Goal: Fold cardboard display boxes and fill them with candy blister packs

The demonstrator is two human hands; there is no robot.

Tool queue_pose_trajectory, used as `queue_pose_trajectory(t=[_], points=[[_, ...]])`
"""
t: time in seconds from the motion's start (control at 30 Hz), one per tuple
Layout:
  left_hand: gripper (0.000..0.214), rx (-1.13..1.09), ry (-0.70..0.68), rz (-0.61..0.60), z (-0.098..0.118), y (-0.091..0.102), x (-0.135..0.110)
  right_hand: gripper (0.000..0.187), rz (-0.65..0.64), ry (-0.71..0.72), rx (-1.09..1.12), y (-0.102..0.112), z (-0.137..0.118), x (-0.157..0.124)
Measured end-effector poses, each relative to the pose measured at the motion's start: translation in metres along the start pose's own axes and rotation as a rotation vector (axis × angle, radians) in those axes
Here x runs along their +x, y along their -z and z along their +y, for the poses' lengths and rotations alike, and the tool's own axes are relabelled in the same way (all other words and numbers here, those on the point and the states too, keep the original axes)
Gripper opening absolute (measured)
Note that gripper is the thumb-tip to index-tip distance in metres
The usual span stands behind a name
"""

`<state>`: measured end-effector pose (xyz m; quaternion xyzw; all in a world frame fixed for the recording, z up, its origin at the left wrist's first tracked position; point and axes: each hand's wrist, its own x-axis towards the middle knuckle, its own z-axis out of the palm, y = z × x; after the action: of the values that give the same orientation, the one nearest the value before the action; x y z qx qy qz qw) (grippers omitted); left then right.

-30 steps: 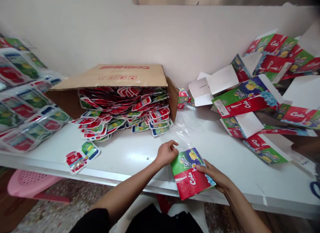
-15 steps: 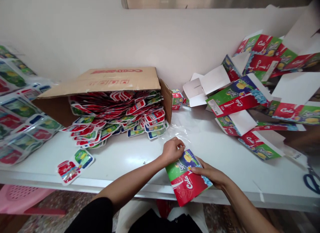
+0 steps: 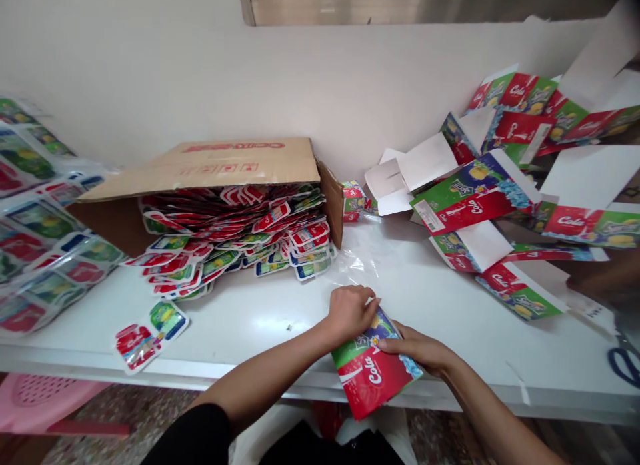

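A red, green and blue printed cardboard box [image 3: 373, 382] with "Cola" and "Sprite" lettering tilts over the table's front edge. My right hand [image 3: 417, 348] grips its right side, thumb across the front and the other fingers behind. Closed at the far end of the box is my left hand [image 3: 351, 312], its fingers bent over the top edge and hiding part of the print. Whether a flap is pinched there is hidden. Just beyond lies clear plastic film [image 3: 353, 258].
A brown carton [image 3: 220, 160] on its side spills red and green pouch-shaped packets [image 3: 220, 258]. Two packets [image 3: 137, 345] lie near the front edge. Plastic-wrapped packets [image 3: 45, 252] are stacked left. Open printed boxes [image 3: 475, 192] pile up right, near scissors [image 3: 623, 365]. A pink stool [image 3: 45, 398] stands below.
My left hand has moved over the box's far end and its fingers have curled more onto it. The box has shifted slightly towards me. My right hand keeps its grip.
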<state>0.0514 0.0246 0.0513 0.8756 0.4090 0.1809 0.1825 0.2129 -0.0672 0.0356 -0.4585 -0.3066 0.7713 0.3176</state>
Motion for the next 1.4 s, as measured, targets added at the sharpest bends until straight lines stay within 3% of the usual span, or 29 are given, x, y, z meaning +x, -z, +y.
queue_pose_trajectory(t=[0.2,0.37,0.43,0.5,0.57,0.6,0.67,0.77,0.97,1.1,1.2,1.3,1.33,1.4], points=[[0.036,0.062,-0.256,0.051,0.008,-0.003,-0.016,0.057,0.044,0.017,0.010,0.004,0.009,0.004],[0.029,0.047,-0.277,-0.013,-0.007,0.008,-0.044,0.048,0.153,0.011,0.013,0.002,0.019,0.005],[0.032,-0.067,-0.251,0.043,-0.019,0.012,-0.057,0.050,0.181,0.009,0.043,0.000,0.021,0.003],[0.038,-0.231,-0.115,0.206,-0.031,0.011,-0.067,0.051,0.178,0.011,0.078,-0.002,0.022,0.001],[0.047,-0.453,0.171,0.351,-0.043,0.005,-0.072,0.050,0.167,0.011,0.094,-0.004,0.021,-0.001],[0.053,-0.591,0.336,0.356,-0.048,0.000,-0.073,0.049,0.164,0.006,0.094,-0.004,0.020,-0.001],[0.059,-0.849,0.573,0.246,-0.055,-0.008,-0.073,0.049,0.166,-0.005,0.093,-0.006,0.018,0.000],[0.054,-1.008,0.656,0.112,-0.059,-0.017,-0.072,0.048,0.154,-0.029,0.089,-0.007,0.017,0.002],[0.060,-1.008,0.662,0.233,-0.060,-0.020,-0.083,0.045,0.141,-0.085,0.045,-0.003,0.015,0.007],[0.055,-1.014,0.602,0.297,-0.053,-0.027,-0.099,0.048,0.197,-0.102,-0.202,0.006,0.010,0.007],[0.043,-0.978,0.582,0.345,-0.047,-0.034,-0.112,0.052,0.418,-0.065,-0.579,0.011,0.009,0.003],[0.038,-0.845,0.593,0.347,-0.044,-0.039,-0.122,0.067,0.681,0.178,-0.933,0.003,0.012,-0.003],[0.040,-0.786,0.594,0.346,-0.044,-0.040,-0.124,0.071,0.701,0.297,-1.036,-0.003,0.013,-0.005],[0.039,-0.652,0.571,0.356,-0.044,-0.040,-0.124,0.074,0.580,0.507,-1.230,-0.018,0.015,-0.008]])
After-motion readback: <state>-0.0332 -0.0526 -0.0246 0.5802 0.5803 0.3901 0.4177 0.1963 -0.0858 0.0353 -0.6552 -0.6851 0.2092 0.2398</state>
